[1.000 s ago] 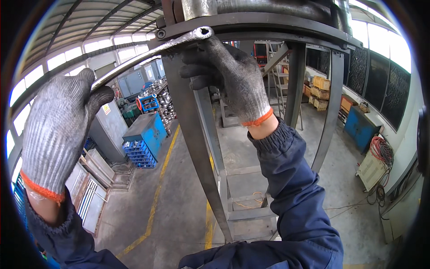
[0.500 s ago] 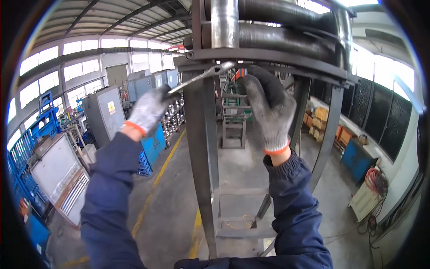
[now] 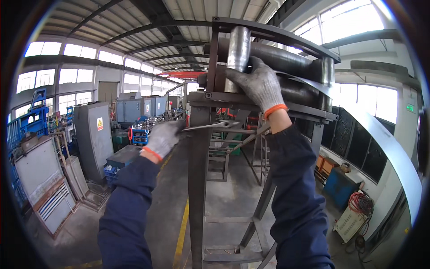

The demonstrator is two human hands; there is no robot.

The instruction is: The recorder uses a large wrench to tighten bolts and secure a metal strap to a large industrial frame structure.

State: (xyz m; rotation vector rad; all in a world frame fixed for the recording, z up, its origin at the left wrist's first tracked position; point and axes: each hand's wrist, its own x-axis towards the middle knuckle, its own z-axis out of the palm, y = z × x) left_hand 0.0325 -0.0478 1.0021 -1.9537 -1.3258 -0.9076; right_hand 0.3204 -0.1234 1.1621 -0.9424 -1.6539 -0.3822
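A: What are the 2 hands doing?

B: The left hand (image 3: 163, 137), in a grey knit glove with an orange cuff, is closed around the handle end of a long metal wrench (image 3: 210, 127). The right hand (image 3: 260, 85), gloved the same way, lies with fingers spread and curved over a shiny vertical steel roller (image 3: 238, 49); it presses on it rather than wrapping fully around.

A: Where does the wrench sit?

B: It runs nearly level from the left hand toward the right, crossing in front of the upright post (image 3: 199, 179) of a grey steel frame. Its far end reaches just below the frame's horizontal bar (image 3: 233, 101), under the right hand. Whether the head is on a bolt I cannot tell.

A: What is around the hands?

B: Behind the roller lie 2 dark horizontal cylinders (image 3: 291, 60), one above the other, inside the frame's top. Both forearms wear dark blue sleeves. Farther left stand a tall grey cabinet (image 3: 94, 134) with a yellow warning label and blue racks (image 3: 27, 121). A yellow line (image 3: 182, 228) runs along the concrete floor. At the near right sit a blue box (image 3: 338, 186) and a coil of red hose (image 3: 360, 204).
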